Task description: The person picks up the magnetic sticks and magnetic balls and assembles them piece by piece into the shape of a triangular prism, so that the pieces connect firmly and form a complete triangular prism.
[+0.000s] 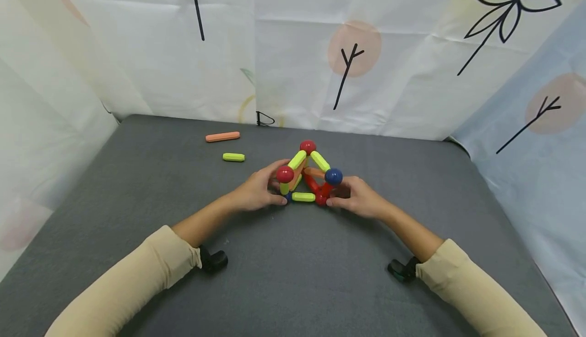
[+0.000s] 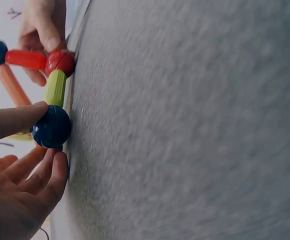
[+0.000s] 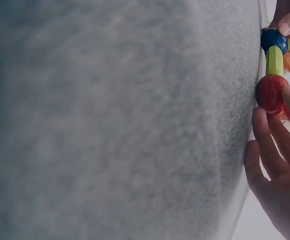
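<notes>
On the grey table stands a frame of magnetic rods and balls, both hands at its near bottom corners. My left hand [image 1: 255,190] pinches the dark blue ball [image 2: 52,127] at the near left corner between thumb and fingers. At the near right corner, my right hand [image 1: 363,198] holds a red ball [image 3: 271,94]. A yellow-green rod [image 1: 303,196] joins these two balls along the table. Higher up sit two red balls, one left [image 1: 285,174] and one at the back [image 1: 308,147], and a blue ball [image 1: 333,176] at right. Orange and red rods show inside, partly hidden.
Loose on the table, left of the frame, lie an orange rod [image 1: 222,136] and a shorter yellow-green rod [image 1: 234,157]. A printed white cloth [image 1: 293,72] hangs behind the table's back edge. Black straps with small devices [image 1: 214,261] are on both wrists.
</notes>
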Tool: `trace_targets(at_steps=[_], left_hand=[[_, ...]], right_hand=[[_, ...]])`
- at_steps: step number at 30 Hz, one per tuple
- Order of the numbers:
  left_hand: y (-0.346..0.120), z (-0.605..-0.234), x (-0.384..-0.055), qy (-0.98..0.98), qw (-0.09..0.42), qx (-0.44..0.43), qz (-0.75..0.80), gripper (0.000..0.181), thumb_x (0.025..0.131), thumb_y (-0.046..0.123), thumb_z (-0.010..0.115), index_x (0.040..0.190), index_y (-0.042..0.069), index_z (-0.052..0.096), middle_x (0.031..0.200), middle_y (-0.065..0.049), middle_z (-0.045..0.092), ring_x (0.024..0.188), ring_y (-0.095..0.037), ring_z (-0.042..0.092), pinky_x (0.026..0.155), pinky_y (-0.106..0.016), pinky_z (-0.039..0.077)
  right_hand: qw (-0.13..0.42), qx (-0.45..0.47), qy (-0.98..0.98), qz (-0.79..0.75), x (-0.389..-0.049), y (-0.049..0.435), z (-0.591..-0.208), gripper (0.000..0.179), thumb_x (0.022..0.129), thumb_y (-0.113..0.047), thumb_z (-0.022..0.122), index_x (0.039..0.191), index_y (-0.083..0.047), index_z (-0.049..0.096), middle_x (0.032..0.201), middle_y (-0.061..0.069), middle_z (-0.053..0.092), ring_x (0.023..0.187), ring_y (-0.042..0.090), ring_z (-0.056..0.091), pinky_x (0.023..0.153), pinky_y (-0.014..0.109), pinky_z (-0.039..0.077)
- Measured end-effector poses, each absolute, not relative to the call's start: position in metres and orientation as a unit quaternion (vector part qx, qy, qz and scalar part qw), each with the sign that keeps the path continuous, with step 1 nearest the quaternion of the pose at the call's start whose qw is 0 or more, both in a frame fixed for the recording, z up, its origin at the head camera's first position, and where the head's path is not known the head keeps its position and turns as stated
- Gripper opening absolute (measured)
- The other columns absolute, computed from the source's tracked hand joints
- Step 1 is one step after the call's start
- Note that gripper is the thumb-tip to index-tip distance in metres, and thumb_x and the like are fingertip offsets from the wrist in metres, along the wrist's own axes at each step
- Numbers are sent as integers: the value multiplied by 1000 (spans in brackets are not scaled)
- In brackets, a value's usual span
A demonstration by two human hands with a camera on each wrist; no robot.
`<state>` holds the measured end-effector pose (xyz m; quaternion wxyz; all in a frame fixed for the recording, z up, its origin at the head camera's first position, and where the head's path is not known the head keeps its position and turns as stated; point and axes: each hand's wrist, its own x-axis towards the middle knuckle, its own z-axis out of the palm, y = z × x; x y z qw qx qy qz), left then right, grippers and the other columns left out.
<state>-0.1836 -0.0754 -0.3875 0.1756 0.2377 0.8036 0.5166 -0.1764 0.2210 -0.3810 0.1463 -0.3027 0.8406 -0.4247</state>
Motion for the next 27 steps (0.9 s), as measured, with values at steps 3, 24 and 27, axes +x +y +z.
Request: trace_targets(at_steps=[3, 24, 27], left_hand=[[-78, -389, -188, 802, 164, 240, 522, 88, 82, -3, 78, 155, 9, 29, 135, -16, 60, 113, -28, 63, 102, -47, 46], [-129, -377, -224, 782, 63, 199, 588, 50, 93, -10, 60, 141, -1, 50, 125, -24, 64, 113, -37, 62, 79, -22, 52], [-148, -376, -237, 802, -21, 140, 581, 47, 95, -6, 59, 140, 2, 51, 130, -24, 61, 120, -37, 58, 77, -18, 49]], right_hand=[[157, -304, 829, -442, -178, 220, -382, 32, 89, -3, 73, 120, 2, 66, 113, 13, 71, 105, 27, 67, 93, 38, 53], [178, -298, 827, -442, -179, 217, -381, 25, 89, -4, 73, 114, 0, 69, 105, 11, 72, 95, 24, 66, 86, 35, 53], [178, -298, 828, -441, -180, 218, -381, 25, 89, -4, 73, 114, 0, 69, 105, 10, 72, 94, 24, 65, 86, 36, 53]])
